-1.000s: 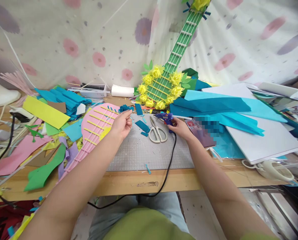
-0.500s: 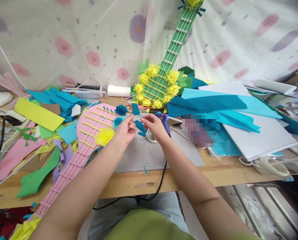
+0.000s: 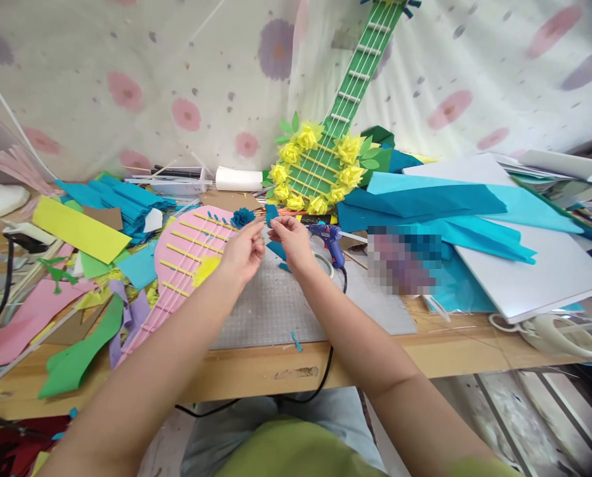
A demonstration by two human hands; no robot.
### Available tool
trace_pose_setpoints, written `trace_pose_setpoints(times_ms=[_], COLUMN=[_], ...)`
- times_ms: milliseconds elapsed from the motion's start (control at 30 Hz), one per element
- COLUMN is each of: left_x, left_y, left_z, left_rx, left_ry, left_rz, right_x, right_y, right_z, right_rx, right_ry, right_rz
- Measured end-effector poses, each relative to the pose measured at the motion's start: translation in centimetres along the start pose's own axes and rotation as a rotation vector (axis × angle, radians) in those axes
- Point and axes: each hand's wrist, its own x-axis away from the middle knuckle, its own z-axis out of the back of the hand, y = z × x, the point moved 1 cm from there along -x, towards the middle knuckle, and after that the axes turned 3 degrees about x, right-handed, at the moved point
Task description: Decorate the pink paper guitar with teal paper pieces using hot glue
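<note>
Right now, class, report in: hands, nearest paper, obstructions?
Left hand and right hand nearly meeting. Dark blue paper piece at right fingertips, grip unclear. Hot glue gun lying close by right hand, might get in the way.

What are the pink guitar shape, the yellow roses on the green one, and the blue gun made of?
Pink guitar shape: probably card or foam board, matte; it looks flat and evenly coloured.
Yellow roses: likely crepe or tissue paper, matte; the petals look thin and ruffled.
Blue gun: apparently hard plastic, smooth, perhaps slightly glossy; its body looks moulded.
</note>
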Motion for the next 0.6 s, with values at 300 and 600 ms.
trace_pose_setpoints(times_ms=[300,600], left_x=[-5.1,-9.4], left_y=[7.1,5.9], left_z=[1.1,1.5], left_rx=[-1.310,-2.201], left_ry=[0.020,-0.707], left_rz=[-0.719,-0.931], right_x=[-3.1,-5.8], right_y=[0.9,3.4], right_z=[1.4,1.6], right_rx=[0.288,0.455], right_ry=[-0.090,0.017], right_rz=[-0.147,0.001])
